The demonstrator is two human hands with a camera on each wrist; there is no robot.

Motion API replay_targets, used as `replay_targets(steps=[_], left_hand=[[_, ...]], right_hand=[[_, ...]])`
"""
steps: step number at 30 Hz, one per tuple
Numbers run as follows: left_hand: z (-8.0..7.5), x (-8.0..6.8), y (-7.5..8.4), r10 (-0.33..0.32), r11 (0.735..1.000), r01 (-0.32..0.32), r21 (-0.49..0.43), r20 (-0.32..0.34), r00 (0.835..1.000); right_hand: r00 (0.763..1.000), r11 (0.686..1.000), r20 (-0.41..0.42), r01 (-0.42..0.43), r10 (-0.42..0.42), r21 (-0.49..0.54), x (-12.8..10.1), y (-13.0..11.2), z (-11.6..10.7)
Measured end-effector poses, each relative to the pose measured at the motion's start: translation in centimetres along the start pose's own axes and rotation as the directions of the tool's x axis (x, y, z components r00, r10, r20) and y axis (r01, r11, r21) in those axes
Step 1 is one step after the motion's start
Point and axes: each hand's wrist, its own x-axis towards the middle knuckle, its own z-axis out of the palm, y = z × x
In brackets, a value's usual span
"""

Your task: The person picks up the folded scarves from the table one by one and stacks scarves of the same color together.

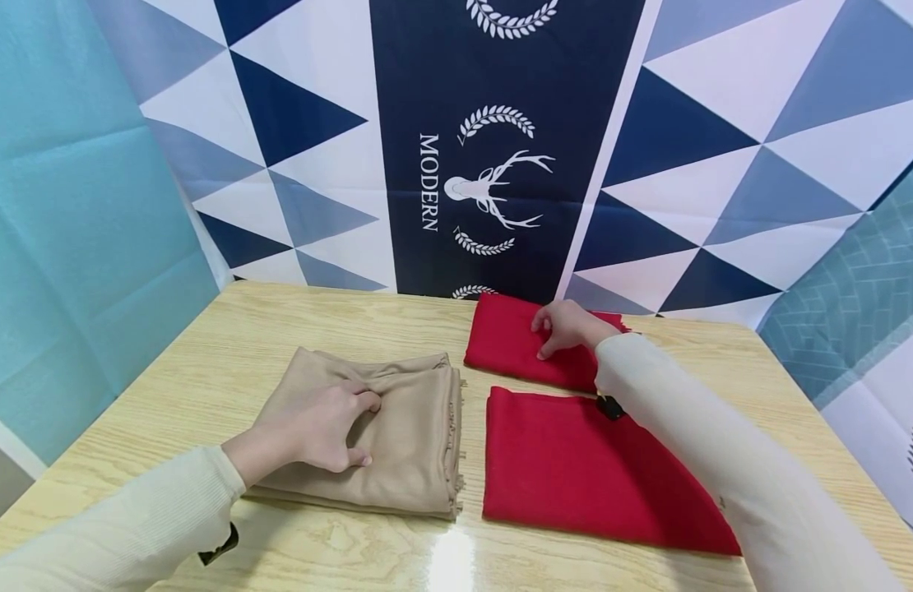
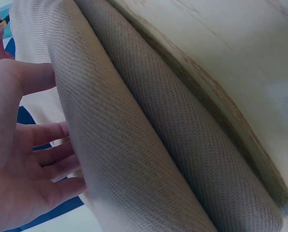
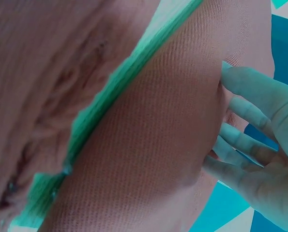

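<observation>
A folded beige fringed cloth (image 1: 412, 448) lies left of centre on the table, its fringe along the right side. My left hand (image 1: 316, 432) rests on top, thumb and fingers apart with the tips touching the fabric. In the left wrist view, the fingers (image 2: 49, 162) meet the cloth's ribbed surface. Towards the back, a smaller folded red cloth (image 1: 493, 333) lies under my right hand (image 1: 563, 325), whose thumb and fingers are spread and touch its top. The right wrist view shows those fingertips (image 3: 216, 166) against the fabric, in distorted colours.
A larger folded red cloth (image 1: 560, 469) lies at front right, partly beneath my right sleeve (image 1: 693, 436). The wooden table (image 1: 205, 370) ends at a patterned curtain (image 1: 308, 123) behind, with a teal sheet (image 1: 79, 222) on the left.
</observation>
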Motion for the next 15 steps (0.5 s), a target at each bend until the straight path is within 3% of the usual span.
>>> replay_targets(steps=[15], left_hand=[[-0.14, 0.02, 0.08, -0.001, 1.0, 0.001, -0.005, 0.001, 1.0]], right_hand=[[1.0, 1.0, 0.001, 0.018, -0.018, -0.006, 0.13, -0.38, 0.07]])
